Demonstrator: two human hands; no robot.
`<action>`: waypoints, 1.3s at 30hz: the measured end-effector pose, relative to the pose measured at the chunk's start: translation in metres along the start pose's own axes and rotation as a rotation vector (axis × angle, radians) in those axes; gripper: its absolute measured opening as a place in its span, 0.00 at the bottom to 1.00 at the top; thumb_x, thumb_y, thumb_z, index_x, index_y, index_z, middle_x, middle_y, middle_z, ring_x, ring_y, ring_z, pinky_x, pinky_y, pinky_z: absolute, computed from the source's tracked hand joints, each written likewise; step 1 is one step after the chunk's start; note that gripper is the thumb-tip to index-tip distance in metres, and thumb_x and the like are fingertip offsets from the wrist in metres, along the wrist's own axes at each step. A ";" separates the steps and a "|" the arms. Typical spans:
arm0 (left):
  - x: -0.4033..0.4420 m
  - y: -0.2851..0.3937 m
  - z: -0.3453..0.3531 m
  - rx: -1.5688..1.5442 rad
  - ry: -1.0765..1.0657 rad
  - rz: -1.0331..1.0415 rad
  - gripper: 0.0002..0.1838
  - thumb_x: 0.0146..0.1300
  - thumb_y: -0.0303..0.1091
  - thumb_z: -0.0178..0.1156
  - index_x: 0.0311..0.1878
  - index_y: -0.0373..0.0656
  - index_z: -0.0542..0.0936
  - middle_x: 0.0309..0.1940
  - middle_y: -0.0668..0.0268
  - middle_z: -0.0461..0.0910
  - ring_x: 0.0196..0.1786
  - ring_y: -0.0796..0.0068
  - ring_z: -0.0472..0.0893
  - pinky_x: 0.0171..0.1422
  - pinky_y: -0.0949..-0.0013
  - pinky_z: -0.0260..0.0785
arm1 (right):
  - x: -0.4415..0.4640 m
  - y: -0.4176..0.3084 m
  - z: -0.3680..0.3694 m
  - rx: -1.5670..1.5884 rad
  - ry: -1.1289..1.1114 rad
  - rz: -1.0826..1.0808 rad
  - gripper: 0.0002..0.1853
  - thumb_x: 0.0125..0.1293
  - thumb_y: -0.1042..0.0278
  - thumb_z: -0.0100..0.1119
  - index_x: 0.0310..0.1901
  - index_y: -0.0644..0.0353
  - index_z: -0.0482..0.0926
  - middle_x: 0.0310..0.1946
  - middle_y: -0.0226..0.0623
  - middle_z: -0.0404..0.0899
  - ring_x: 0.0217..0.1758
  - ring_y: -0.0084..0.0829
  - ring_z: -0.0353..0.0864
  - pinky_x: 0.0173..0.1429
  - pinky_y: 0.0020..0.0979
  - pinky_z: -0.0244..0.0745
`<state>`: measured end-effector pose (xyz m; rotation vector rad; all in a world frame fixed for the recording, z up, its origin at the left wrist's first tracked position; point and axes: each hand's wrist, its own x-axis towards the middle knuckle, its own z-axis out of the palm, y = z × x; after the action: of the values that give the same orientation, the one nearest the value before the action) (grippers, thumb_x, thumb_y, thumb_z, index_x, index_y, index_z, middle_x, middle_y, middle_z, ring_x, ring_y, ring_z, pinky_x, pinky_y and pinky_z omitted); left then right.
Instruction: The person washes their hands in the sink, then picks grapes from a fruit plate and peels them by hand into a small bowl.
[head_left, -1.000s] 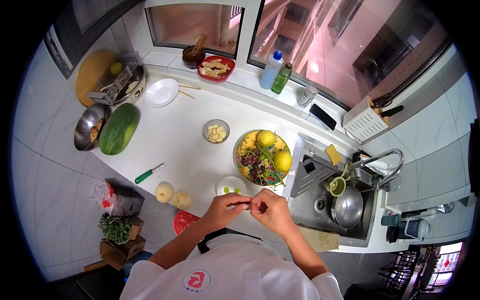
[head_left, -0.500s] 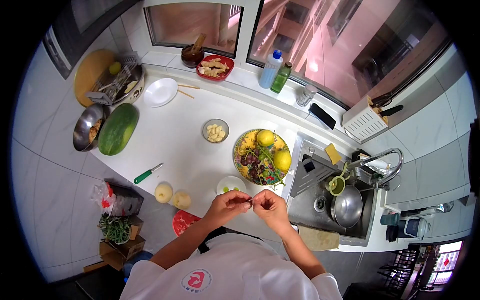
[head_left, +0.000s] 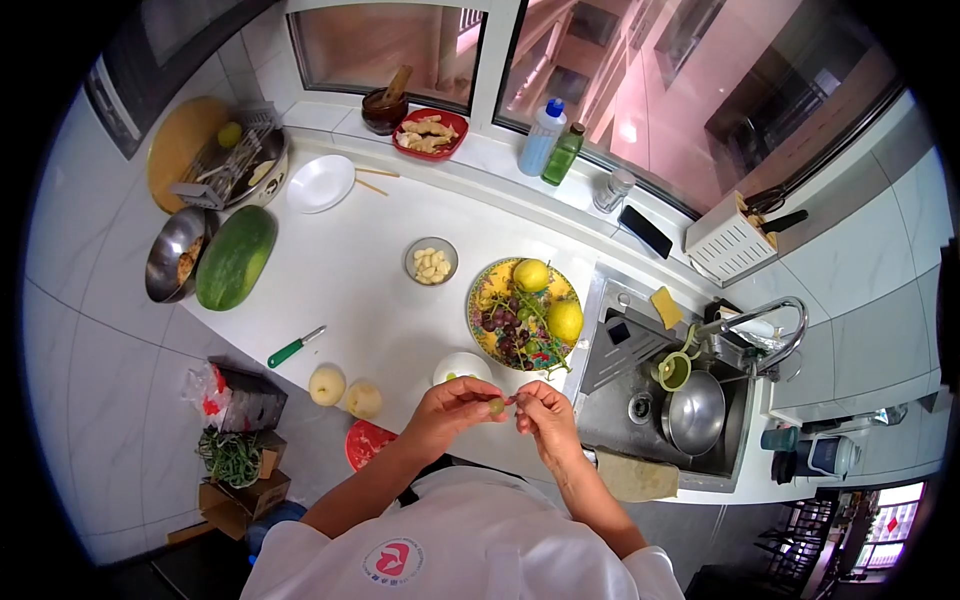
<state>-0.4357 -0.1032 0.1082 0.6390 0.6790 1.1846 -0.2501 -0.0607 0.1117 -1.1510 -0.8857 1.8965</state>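
Observation:
Between the fingertips of my left hand (head_left: pixel 452 412) is a green, peeled-looking grape (head_left: pixel 496 405). My right hand (head_left: pixel 547 412) is closed in a pinch beside it, with a small dark bit, apparently grape skin (head_left: pixel 514 398), at its fingertips. Just beyond my hands stands a small white bowl (head_left: pixel 462 364), partly covered by my left hand, with something green inside. Behind it, a yellow patterned plate (head_left: pixel 478 335) bears a bunch of grapes (head_left: pixel 508 322) and two yellow fruits, one being the pear-like fruit (head_left: pixel 565 321).
Two peeled round fruits (head_left: pixel 327 385) lie at the counter's front edge near a green-handled knife (head_left: pixel 297 346). A bowl of garlic cloves (head_left: pixel 431 264) stands mid-counter. To the left is a watermelon (head_left: pixel 237 258); to the right, a sink (head_left: pixel 610 425) holds a metal bowl (head_left: pixel 695 415).
My hands have drawn slightly apart. The green grape now shows in my left fingertips, and a dark scrap has come away in my right.

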 end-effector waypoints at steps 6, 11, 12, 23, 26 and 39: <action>0.000 -0.001 -0.001 -0.254 0.022 -0.014 0.14 0.69 0.29 0.53 0.55 0.35 0.74 0.51 0.56 0.78 0.50 0.64 0.81 0.61 0.56 0.72 | -0.001 0.003 -0.012 0.295 -0.044 0.021 0.04 0.64 0.72 0.53 0.37 0.62 0.74 0.27 0.32 0.75 0.24 0.19 0.71 0.30 0.22 0.68; 0.000 0.001 -0.001 -0.329 0.039 -0.058 0.16 0.70 0.33 0.52 0.58 0.37 0.72 0.53 0.54 0.77 0.49 0.65 0.81 0.62 0.58 0.72 | -0.006 -0.010 -0.003 0.367 -0.125 -0.024 0.04 0.63 0.71 0.51 0.33 0.61 0.70 0.32 0.37 0.74 0.27 0.21 0.70 0.32 0.23 0.69; 0.000 0.000 -0.002 -0.346 0.047 -0.070 0.17 0.70 0.33 0.52 0.58 0.37 0.72 0.54 0.54 0.77 0.49 0.66 0.81 0.62 0.59 0.72 | -0.007 -0.011 -0.001 0.367 -0.124 -0.026 0.04 0.63 0.71 0.51 0.33 0.61 0.70 0.32 0.37 0.74 0.27 0.21 0.70 0.32 0.23 0.69; -0.001 0.002 0.005 -0.354 0.116 -0.157 0.17 0.71 0.35 0.51 0.58 0.38 0.72 0.53 0.55 0.77 0.48 0.68 0.80 0.60 0.62 0.72 | -0.009 -0.005 0.006 -0.048 -0.123 -0.076 0.05 0.65 0.79 0.54 0.39 0.58 0.75 0.32 0.28 0.79 0.27 0.16 0.71 0.31 0.19 0.67; -0.002 0.002 0.007 -0.314 0.146 -0.182 0.16 0.71 0.36 0.51 0.58 0.39 0.72 0.50 0.58 0.78 0.48 0.69 0.80 0.60 0.63 0.72 | -0.011 -0.002 0.011 -0.163 -0.094 -0.125 0.07 0.65 0.79 0.54 0.43 0.59 0.77 0.32 0.27 0.79 0.28 0.14 0.71 0.31 0.17 0.66; -0.007 -0.012 0.001 -0.267 0.192 -0.252 0.18 0.72 0.44 0.51 0.53 0.41 0.75 0.47 0.63 0.78 0.46 0.71 0.80 0.59 0.62 0.72 | -0.021 -0.006 0.023 -0.584 -0.046 -0.399 0.08 0.61 0.81 0.59 0.43 0.63 0.79 0.32 0.31 0.81 0.31 0.17 0.78 0.36 0.19 0.73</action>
<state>-0.4294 -0.1127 0.1008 0.2096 0.7235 1.0845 -0.2634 -0.0799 0.1334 -1.1414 -1.6308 1.3765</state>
